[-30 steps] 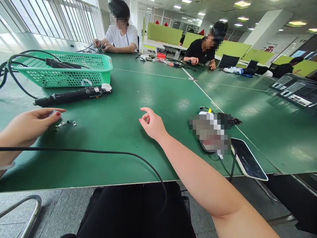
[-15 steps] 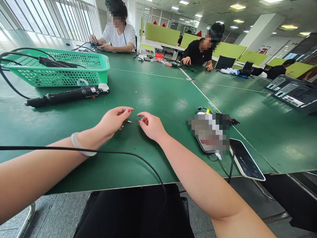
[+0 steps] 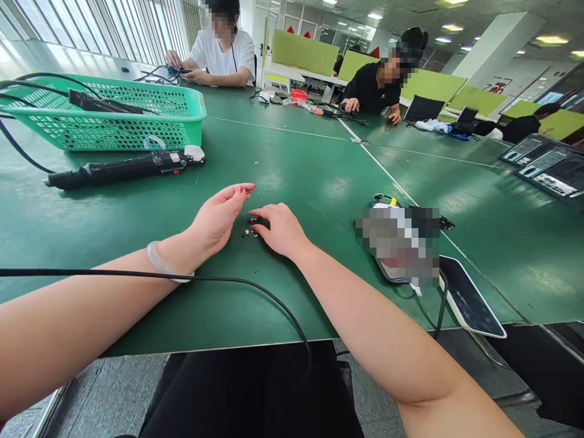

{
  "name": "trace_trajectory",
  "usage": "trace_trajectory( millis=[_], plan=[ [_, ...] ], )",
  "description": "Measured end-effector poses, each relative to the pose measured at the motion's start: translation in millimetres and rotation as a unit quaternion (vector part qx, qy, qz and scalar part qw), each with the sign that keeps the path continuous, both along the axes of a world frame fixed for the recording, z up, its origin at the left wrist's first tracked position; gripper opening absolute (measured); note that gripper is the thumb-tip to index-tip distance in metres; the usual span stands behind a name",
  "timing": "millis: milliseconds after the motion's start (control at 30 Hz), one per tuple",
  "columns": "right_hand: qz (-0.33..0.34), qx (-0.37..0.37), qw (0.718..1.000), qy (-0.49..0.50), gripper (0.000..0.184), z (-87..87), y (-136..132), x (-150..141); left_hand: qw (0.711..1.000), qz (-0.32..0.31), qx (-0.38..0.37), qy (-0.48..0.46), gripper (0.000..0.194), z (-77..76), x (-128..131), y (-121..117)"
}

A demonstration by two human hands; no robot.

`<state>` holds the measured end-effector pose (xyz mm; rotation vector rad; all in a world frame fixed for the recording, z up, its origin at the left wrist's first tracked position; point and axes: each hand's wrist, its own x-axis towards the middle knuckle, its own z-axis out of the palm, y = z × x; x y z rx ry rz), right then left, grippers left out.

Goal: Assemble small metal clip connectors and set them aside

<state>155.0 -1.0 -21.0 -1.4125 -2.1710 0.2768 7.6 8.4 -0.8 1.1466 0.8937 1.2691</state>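
tiny silvery-white and dark pieces (image 3: 248, 232), too small to identify, lie loosely clustered on the green desk (image 3: 296, 310), in from its front edge.

The left hand (image 3: 216, 216) has come across from below the screwdriver (image 3: 123, 169) to just beside the right hand (image 3: 283, 232). The small parts (image 3: 249, 233) have shifted too — a second ago near the left hand, they now lie at the right hand's fingertips, where bare table showed.

On the worktop (image 3: 296, 173): basket (image 3: 191, 131) at left, power tool (image 3: 128, 168) before it; small parts (image 3: 247, 232) centrally, beside right grip (image 3: 280, 230); phone (image 3: 469, 298) right, at near edge.
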Motion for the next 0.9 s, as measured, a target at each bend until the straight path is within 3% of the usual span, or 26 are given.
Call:
trace_trajectory(
  millis=[233,333,467,533,600,667,767,900],
  plan=[
    [0.017,0.007,1.000,0.004,0.016,0.9,1,-3,0.997,0.022,-0.022,0.067,0.026,1.8,-13,4],
    [0.001,-0.027,0.991,0.129,0.011,2.4,1,2,0.997,0.004,-0.053,0.048,0.026,3.3,-15,2],
    [-0.002,-0.148,0.918,0.369,0.007,5.7,-1,9,0.996,-0.025,-0.082,0.028,0.023,6.8,-13,-3],
    [0.003,-0.176,0.888,0.424,0.011,6.9,-1,10,0.995,-0.044,-0.090,0.022,0.022,8.4,-12,-6],
    [0.001,-0.175,0.877,0.447,0.015,7.3,-1,10,0.992,-0.070,-0.099,0.016,0.025,10.0,-10,-9],
    [-0.003,-0.155,0.881,0.448,0.017,6.9,-2,9,0.990,-0.091,-0.110,0.016,0.028,11.4,-9,-12],
    [-0.026,-0.110,0.908,0.403,0.019,6.5,-4,7,0.987,-0.115,-0.113,0.025,0.034,12.3,-9,-16],
    [-0.045,-0.073,0.940,0.331,0.021,8.7,-9,5,0.985,-0.141,-0.072,0.072,0.047,10.0,-11,-16]
  ],
)
